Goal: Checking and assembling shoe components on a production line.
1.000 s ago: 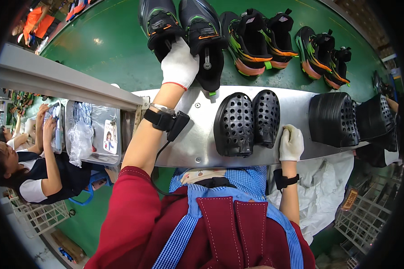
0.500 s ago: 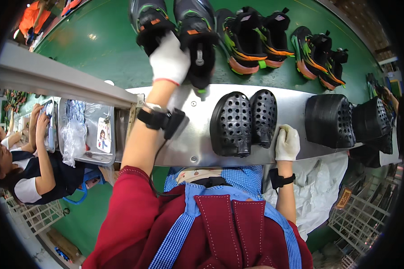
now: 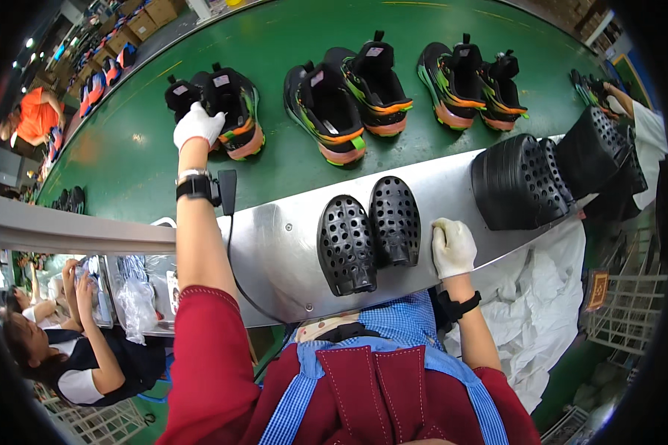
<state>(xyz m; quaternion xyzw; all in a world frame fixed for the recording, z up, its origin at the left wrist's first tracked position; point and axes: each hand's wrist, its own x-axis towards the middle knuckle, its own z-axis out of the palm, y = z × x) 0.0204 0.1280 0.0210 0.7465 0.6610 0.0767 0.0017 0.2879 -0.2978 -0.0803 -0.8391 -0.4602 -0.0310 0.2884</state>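
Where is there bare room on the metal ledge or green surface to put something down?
Bare: the metal ledge between the cable and the smaller black forms; the green surface between the ledge and the shoe pair at the left hand. Crowded: the ledge's right end, where larger black forms stand close together beside the right hand.

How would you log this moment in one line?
Left hand: gloved, at black sneakers on green surface | Right hand: gloved, beside perforated black shoe forms on metal ledge | Nearby: more sneakers rightward
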